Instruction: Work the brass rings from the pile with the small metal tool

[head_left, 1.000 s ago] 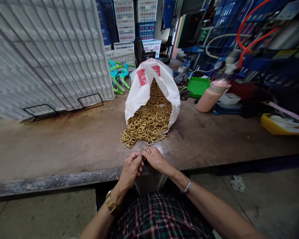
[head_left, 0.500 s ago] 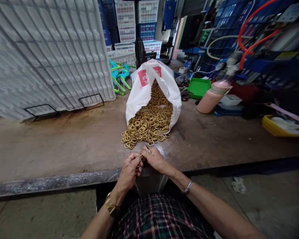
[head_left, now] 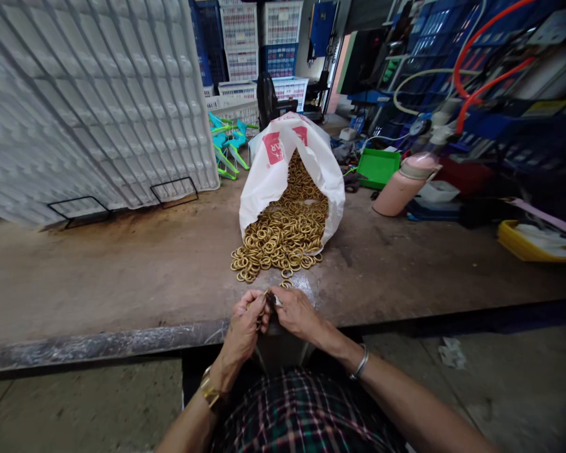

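Brass-coloured rings (head_left: 283,236) spill from the mouth of a white plastic bag (head_left: 259,182) with red print. My left hand (head_left: 248,318) is closed on several of these rings, partly hidden by its fingers. Held against it is my right hand (head_left: 295,311), fingers closed around a small tool (head_left: 270,299) with a dark end, whose kind I cannot make out. The tool's dark end meets a ring at the left fingertips. Just beyond the hands, a couple of loose rings (head_left: 287,284) lie on the worktable (head_left: 170,277).
White ribbed trays (head_left: 122,94) stand upright at left on black wire stands (head_left: 174,192). Turquoise and green clips (head_left: 231,148) lie behind the bag. To the right are a green tray (head_left: 378,168), a pink bottle (head_left: 403,189) and a yellow tray (head_left: 538,242).
The tool in my right hand has turned, its point now toward the left fingertips instead of away toward the pile. A loose ring now lies nearer the hands.
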The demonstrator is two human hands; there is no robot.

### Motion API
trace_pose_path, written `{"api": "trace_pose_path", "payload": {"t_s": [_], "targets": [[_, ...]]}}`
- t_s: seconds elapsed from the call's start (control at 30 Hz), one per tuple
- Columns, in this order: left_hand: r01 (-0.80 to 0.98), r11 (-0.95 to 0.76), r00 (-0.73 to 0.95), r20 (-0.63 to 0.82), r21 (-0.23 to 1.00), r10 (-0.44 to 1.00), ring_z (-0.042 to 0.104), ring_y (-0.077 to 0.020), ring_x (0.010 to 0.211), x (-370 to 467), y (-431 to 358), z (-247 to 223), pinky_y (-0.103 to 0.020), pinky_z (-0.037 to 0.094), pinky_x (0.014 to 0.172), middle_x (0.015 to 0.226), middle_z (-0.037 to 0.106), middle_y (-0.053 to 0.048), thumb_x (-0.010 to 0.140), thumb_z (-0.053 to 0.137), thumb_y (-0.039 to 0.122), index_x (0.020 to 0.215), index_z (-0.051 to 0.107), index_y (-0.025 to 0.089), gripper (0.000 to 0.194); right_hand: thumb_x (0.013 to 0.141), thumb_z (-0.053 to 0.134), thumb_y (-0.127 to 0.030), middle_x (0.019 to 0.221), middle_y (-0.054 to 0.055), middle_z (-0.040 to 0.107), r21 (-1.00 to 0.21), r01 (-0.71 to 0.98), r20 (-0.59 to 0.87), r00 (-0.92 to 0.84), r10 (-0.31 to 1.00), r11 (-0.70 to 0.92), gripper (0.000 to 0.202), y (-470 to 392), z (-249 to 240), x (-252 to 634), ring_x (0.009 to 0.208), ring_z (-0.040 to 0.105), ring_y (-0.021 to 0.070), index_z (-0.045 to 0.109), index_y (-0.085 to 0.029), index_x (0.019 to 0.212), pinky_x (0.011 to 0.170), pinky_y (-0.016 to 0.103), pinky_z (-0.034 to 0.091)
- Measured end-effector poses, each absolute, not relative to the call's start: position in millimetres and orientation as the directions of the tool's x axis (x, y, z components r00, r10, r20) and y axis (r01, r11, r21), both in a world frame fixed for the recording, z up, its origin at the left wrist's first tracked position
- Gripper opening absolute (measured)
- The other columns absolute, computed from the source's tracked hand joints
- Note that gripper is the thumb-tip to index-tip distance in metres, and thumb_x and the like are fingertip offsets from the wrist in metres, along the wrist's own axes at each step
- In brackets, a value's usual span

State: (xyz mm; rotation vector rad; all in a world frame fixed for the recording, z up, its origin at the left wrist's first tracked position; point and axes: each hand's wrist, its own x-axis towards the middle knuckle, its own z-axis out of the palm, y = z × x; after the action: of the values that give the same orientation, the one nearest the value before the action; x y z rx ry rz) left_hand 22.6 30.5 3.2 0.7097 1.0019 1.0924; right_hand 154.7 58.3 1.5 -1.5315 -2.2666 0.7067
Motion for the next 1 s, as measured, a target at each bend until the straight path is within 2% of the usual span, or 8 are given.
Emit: {"api": "trace_pose_path", "payload": {"t_s": [0.13, 0.57, 0.8, 0.93, 1.0], "targets": [[-0.355, 0.314, 0.115, -0.292, 0.881, 0.949, 0.039, -0.004, 0.042, 22.5, 29.1, 3.3, -0.016, 0.029, 0.039, 0.056, 0.048, 0.006, 0.075, 0.059, 0.041, 0.073, 0.047, 0.017, 0.027, 0.073, 0.042, -0.011, 0.073, 0.004, 0.063, -0.483, 0.809, -0.027, -0.397, 0.917, 0.336, 0.022, 54.9, 3.8, 153.7, 0.063, 0.054, 0.0145, 0.057, -0.018, 0.088, 0.055, 0.024, 0.025], [-0.232, 0.274, 0.029, -0.275, 0.933, 0.961, 0.042, -0.0051, 0.042, 26.3, 27.8, -2.7, -0.016, 0.031, 0.039, 0.056, 0.049, 0.006, 0.075, 0.056, 0.047, 0.072, 0.048, 0.018, 0.03, 0.077, 0.042, -0.013, 0.081, 0.007, 0.066, -0.437, 0.845, -0.1, -0.386, 0.917, 0.308, 0.022, 55.1, 7.5, 150.5, 0.071, 0.058, 0.016, 0.055, -0.017, 0.094, 0.059, 0.024, 0.029], [-0.119, 0.229, -0.036, -0.235, 0.966, 0.971, 0.042, -0.0059, 0.043, 24.7, 23.4, -3.1, -0.016, 0.033, 0.04, 0.055, 0.049, 0.005, 0.077, 0.053, 0.046, 0.07, 0.048, 0.018, 0.03, 0.076, 0.042, -0.013, 0.08, 0.009, 0.066, -0.359, 0.876, -0.126, -0.386, 0.914, 0.321, 0.023, 57.9, 6.1, 146.5, 0.07, 0.06, 0.0181, 0.055, -0.015, 0.094, 0.057, 0.025, 0.029], [-0.09, 0.199, 0.031, -0.197, 0.976, 0.98, 0.044, -0.0062, 0.046, 21.8, 12.1, 12.3, -0.017, 0.035, 0.043, 0.056, 0.049, 0.004, 0.079, 0.053, 0.043, 0.069, 0.048, 0.017, 0.028, 0.073, 0.041, -0.01, 0.073, 0.009, 0.064, -0.363, 0.874, -0.085, -0.375, 0.923, 0.322, 0.025, 66.3, 0.2, 150.6, 0.065, 0.057, 0.0176, 0.055, -0.014, 0.093, 0.056, 0.025, 0.028], [-0.159, 0.213, 0.099, -0.199, 0.964, 0.975, 0.043, -0.0061, 0.046, 21.2, 7.7, 19.7, -0.017, 0.035, 0.044, 0.056, 0.048, 0.004, 0.08, 0.052, 0.041, 0.069, 0.048, 0.017, 0.026, 0.07, 0.043, -0.009, 0.068, 0.006, 0.062, -0.415, 0.846, -0.049, -0.387, 0.921, 0.334, 0.024, 70.5, -3.6, 152.5, 0.061, 0.054, 0.0158, 0.054, -0.014, 0.09, 0.055, 0.024, 0.028]]}}
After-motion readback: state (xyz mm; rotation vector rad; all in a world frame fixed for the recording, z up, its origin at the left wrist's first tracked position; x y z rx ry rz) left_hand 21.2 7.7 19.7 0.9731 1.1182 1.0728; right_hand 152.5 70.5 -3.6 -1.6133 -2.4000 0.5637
